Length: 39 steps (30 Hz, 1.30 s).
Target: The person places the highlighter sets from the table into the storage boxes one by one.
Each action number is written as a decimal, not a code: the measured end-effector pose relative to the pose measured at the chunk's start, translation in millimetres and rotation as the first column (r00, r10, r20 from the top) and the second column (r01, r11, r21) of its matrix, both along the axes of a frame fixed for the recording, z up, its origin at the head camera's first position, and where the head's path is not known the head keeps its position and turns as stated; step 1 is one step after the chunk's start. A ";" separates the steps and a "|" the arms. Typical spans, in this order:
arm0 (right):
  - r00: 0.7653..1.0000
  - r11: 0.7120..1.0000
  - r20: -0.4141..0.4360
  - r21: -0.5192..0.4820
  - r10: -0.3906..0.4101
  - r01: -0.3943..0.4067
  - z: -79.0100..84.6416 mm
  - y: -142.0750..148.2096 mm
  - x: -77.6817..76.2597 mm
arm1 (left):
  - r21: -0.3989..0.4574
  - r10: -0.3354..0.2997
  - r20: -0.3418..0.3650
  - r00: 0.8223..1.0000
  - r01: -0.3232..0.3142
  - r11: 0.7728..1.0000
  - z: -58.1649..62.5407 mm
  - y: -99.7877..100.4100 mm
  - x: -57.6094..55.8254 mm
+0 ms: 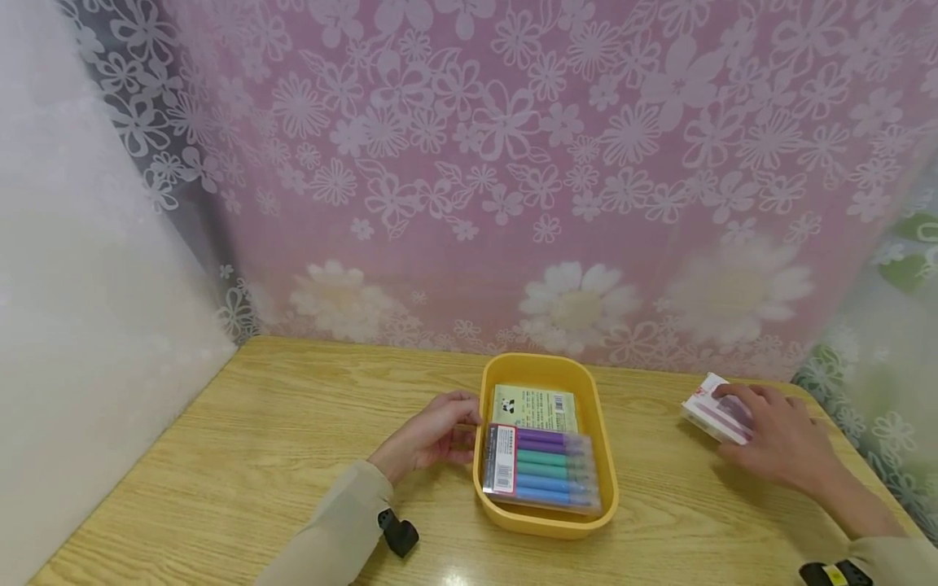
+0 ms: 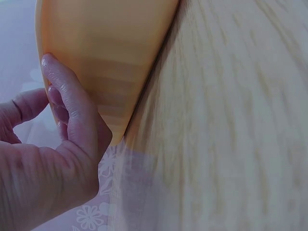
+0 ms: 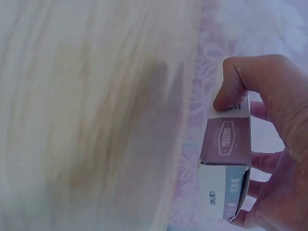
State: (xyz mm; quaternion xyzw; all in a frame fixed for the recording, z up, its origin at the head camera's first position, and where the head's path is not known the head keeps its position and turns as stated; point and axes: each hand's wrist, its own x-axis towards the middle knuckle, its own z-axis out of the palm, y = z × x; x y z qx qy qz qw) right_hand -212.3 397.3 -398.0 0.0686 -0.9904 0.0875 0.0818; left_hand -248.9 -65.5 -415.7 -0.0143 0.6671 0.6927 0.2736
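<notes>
A yellow plastic basket (image 1: 545, 521) sits on the table in the head view. Inside it lie a clear pack of pens (image 1: 553, 468) in purple, green and blue, and a pale yellow packet (image 1: 538, 407) with a panda print. My left hand (image 1: 437, 431) pinches the basket's left rim, its curled fingers against the outer wall (image 2: 110, 57) in the left wrist view. Off to the right, my right hand (image 1: 780, 435) grips a small white and mauve carton (image 1: 718, 407) between thumb and fingers. Printed lettering shows on this carton (image 3: 225, 139) in the right wrist view.
The wooden table (image 1: 293, 439) spreads out to both sides of the basket. A pink flowered curtain (image 1: 469, 163) hangs along its back edge. Pale sheeting (image 1: 95, 244) borders the left side, and a green-patterned cloth (image 1: 909, 391) the right.
</notes>
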 end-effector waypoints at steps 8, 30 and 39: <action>0.990 0.997 -0.114 -0.004 0.081 -0.082 6.5 -21.7 3.2 | 0.009 -0.006 -0.010 1.000 0.006 1.000 -0.1 0.5 -1.4; 0.919 0.961 -0.295 -0.006 0.262 -0.276 24.8 -68.6 13.1 | 0.005 -0.009 0.004 1.000 0.009 1.000 0.1 -0.1 -1.3; 0.894 0.943 -0.316 0.001 0.317 -0.334 28.0 -82.5 10.8 | -0.001 -0.012 -0.013 1.000 0.012 1.000 -0.1 0.5 -0.6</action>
